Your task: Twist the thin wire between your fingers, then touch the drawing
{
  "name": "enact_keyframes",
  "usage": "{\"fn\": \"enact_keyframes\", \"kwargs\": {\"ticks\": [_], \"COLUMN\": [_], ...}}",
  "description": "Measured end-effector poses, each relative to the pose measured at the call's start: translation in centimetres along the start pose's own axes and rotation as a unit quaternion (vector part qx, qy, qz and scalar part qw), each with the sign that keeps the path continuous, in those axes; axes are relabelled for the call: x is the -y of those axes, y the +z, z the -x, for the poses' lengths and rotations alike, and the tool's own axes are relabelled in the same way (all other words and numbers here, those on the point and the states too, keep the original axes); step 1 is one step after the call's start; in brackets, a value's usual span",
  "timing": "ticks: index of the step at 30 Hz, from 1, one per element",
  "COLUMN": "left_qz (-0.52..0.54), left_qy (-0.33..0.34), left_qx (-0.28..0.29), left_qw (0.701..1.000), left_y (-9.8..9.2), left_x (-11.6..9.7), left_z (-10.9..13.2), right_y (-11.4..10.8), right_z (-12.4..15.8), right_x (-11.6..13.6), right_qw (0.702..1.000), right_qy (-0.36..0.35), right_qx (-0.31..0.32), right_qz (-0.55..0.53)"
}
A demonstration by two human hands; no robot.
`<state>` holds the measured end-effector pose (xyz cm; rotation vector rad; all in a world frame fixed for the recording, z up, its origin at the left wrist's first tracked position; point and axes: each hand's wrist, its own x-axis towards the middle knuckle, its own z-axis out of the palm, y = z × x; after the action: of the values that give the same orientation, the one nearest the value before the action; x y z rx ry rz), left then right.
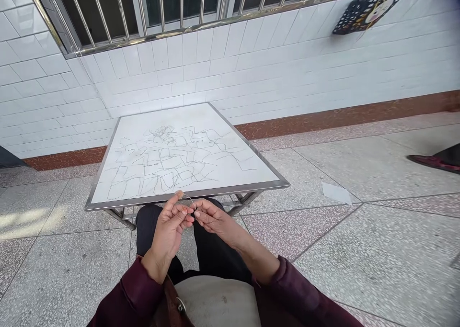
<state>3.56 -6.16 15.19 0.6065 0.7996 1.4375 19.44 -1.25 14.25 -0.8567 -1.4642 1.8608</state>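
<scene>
My left hand [168, 229] and my right hand [212, 218] meet just below the near edge of a small white table [187, 193]. Between their fingertips they pinch a thin pale thread or wire [187, 198] that arcs up in a small loop. Both hands have the fingers closed on it. The table top carries a long tangle of thin dark thread [168, 157] spread in zigzags across it. My dark trousers and maroon sleeves show under the hands.
A white tiled wall with a barred window [143, 6] rises behind the table. A dark patterned bag [362, 12] hangs on the wall at the top right. A scrap of paper [336, 193] lies on the terrazzo floor. A red shoe [431, 162] shows at the right edge.
</scene>
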Motion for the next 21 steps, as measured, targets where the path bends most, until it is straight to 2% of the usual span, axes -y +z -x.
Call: {"fn": "enact_keyframes", "kwargs": {"ticks": [11, 21], "left_qz": [-0.076, -0.075], "left_qy": [0.12, 0.143], "left_qx": [-0.079, -0.093], "left_qw": [0.987, 0.982], "left_y": [0.3, 0.3], "left_x": [0.2, 0.1], "left_z": [0.0, 0.0], "right_y": [1.7, 2.3], "right_z": [-0.1, -0.2], "right_x": [-0.1, -1.2], "right_qw": [0.994, 0.991], "right_qy": [-0.074, -0.108], "right_qx": [0.003, -0.008], "right_qz": [0.077, 0.079]}}
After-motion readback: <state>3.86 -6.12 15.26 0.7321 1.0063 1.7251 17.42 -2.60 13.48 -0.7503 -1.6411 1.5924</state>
